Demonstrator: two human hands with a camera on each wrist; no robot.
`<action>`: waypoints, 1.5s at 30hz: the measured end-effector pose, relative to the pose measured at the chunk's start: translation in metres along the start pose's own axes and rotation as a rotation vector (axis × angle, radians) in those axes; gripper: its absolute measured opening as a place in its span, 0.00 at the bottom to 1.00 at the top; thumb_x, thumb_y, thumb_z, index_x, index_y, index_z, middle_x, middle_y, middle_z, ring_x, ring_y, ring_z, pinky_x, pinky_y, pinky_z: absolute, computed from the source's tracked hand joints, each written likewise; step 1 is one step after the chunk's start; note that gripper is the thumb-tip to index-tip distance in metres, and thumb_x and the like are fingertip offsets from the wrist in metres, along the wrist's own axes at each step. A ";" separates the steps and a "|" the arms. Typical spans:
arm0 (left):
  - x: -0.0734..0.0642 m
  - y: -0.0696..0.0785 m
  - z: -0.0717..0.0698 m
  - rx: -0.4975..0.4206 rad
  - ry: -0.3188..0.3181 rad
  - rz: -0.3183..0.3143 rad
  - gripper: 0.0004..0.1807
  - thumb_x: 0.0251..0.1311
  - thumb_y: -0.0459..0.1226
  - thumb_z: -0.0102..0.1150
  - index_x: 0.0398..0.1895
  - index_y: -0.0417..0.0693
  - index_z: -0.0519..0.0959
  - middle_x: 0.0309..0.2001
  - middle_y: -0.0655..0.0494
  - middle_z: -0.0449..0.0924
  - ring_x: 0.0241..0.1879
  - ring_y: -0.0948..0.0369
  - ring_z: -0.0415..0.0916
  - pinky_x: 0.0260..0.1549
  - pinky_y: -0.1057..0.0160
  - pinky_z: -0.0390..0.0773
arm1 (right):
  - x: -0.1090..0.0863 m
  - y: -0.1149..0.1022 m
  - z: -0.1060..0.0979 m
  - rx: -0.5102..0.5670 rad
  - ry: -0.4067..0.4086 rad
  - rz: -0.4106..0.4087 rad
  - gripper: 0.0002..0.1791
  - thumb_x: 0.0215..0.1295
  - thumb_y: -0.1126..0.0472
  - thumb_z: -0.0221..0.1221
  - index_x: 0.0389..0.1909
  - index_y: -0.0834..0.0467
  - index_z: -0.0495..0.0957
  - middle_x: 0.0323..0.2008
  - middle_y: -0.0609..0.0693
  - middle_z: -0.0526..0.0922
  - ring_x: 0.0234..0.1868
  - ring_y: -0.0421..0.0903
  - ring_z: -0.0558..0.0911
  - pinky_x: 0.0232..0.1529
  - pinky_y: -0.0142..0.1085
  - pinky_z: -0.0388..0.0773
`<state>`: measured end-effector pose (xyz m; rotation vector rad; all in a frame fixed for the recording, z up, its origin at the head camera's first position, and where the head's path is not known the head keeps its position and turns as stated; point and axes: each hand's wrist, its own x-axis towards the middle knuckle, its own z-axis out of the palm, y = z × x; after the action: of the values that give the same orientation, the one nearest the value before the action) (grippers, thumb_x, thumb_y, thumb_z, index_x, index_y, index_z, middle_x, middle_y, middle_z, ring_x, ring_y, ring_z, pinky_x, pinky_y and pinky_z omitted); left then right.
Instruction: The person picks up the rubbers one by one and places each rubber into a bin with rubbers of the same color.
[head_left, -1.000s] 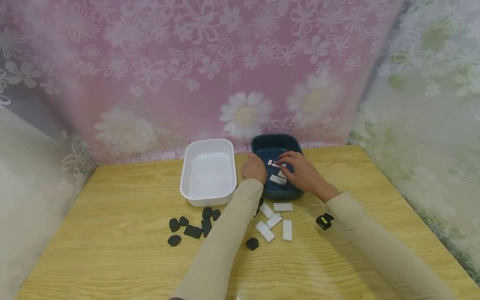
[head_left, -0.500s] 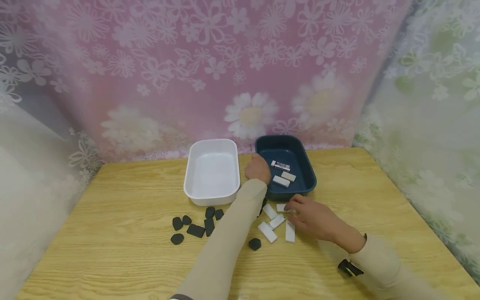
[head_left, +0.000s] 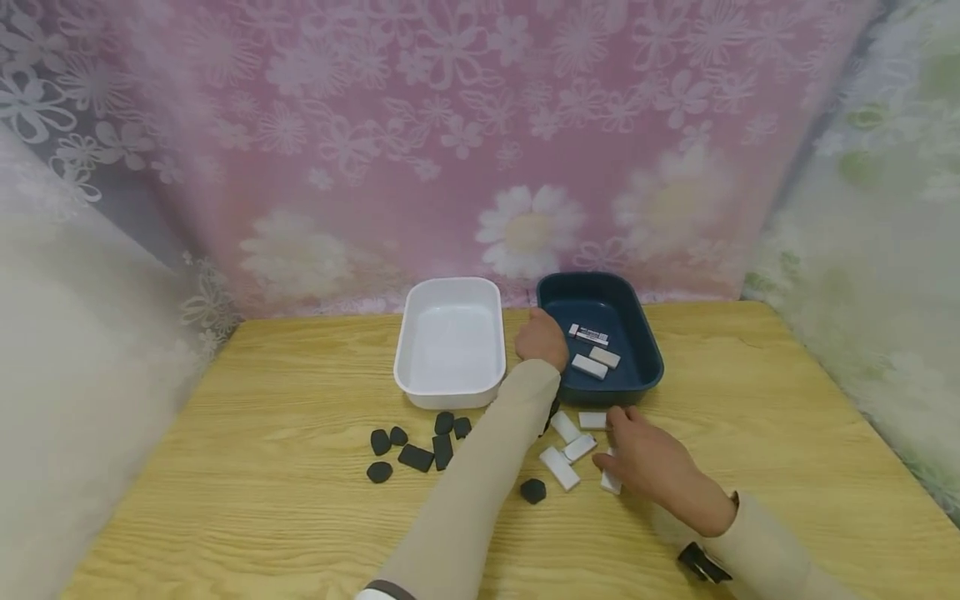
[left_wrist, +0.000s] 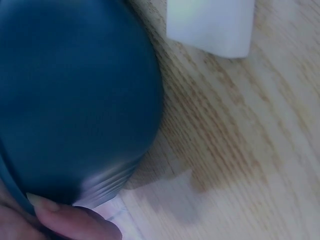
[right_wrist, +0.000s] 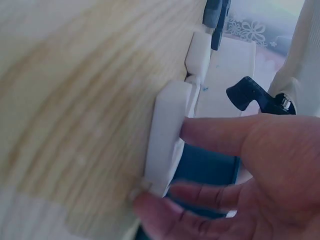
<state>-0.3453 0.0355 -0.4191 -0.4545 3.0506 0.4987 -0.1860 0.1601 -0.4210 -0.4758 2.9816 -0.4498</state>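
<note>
My left hand (head_left: 542,340) holds the left rim of a dark blue tub (head_left: 611,398); in the left wrist view its fingertip (left_wrist: 75,220) lies over that rim. On the table, my right hand (head_left: 648,458) reaches over an upright-lying white eraser (head_left: 612,481), partly hidden by the hand. In the right wrist view, the thumb is at that eraser's (right_wrist: 165,125) side and a blurred fingertip is by its end, fingers spread apart. Several more white erasers (head_left: 559,468) lie to the left. Inside the tub are two plain erasers (head_left: 590,367) and one in a printed sleeve (head_left: 588,336).
A white tub (head_left: 450,400) stands left of the blue one. Several black pieces, some rectangular (head_left: 416,457) and some faceted, lie in front of it. One faceted black piece (head_left: 532,491) sits nearer, right of the left sleeve. A flowered cloth (head_left: 525,233) hangs behind the table.
My right hand has come out of the blue tub, back toward the table's front, onto the white erasers. The left hand stays on the tub rim. The head view has turned slightly left.
</note>
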 end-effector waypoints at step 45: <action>-0.004 -0.003 -0.003 -0.034 -0.020 0.033 0.17 0.66 0.43 0.54 0.52 0.43 0.68 0.41 0.50 0.83 0.39 0.57 0.82 0.35 0.58 0.81 | 0.117 0.049 -0.045 0.210 0.229 -0.124 0.19 0.66 0.55 0.60 0.50 0.64 0.76 0.38 0.56 0.82 0.38 0.52 0.81 0.40 0.48 0.76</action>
<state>-0.3407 0.0331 -0.4166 -0.3982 3.0396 0.5540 -0.3169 0.1801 -0.3979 -0.6284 3.0787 -0.8750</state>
